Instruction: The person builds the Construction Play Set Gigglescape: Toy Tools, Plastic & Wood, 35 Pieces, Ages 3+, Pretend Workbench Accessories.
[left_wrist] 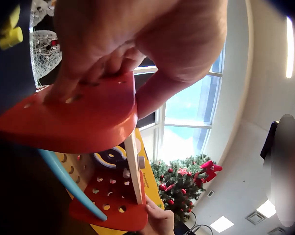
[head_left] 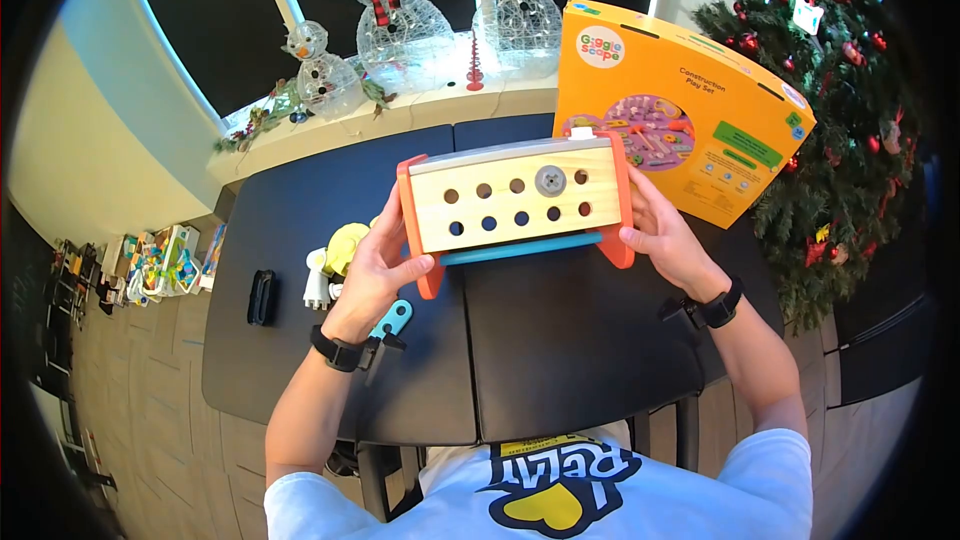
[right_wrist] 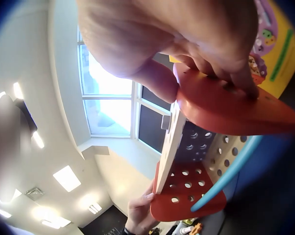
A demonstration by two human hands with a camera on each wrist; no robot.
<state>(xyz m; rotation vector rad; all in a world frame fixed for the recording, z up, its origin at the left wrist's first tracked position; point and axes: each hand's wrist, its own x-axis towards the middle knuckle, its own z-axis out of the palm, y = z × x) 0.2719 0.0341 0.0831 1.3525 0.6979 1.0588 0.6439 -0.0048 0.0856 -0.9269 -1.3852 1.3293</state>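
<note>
A wooden toy toolbox (head_left: 515,202) is held up over the black table between both hands. Rows of round holes run across its pale front panel, and a grey screw head (head_left: 550,180) sits in one of the upper holes. A blue rod (head_left: 520,248) joins its two red end panels along the lower side. My left hand (head_left: 372,275) grips the left end panel (left_wrist: 84,117), thumb on the front edge. On the opposite end panel (right_wrist: 226,105), my right hand (head_left: 668,240) holds on with thumb in front and fingers along the outer face.
An orange box (head_left: 690,110) stands behind at the right, before a decorated tree (head_left: 830,140). Left on the table (head_left: 590,340) lie a yellow piece (head_left: 347,245), a white piece (head_left: 316,285), a teal strip with holes (head_left: 395,318) and a black case (head_left: 262,297).
</note>
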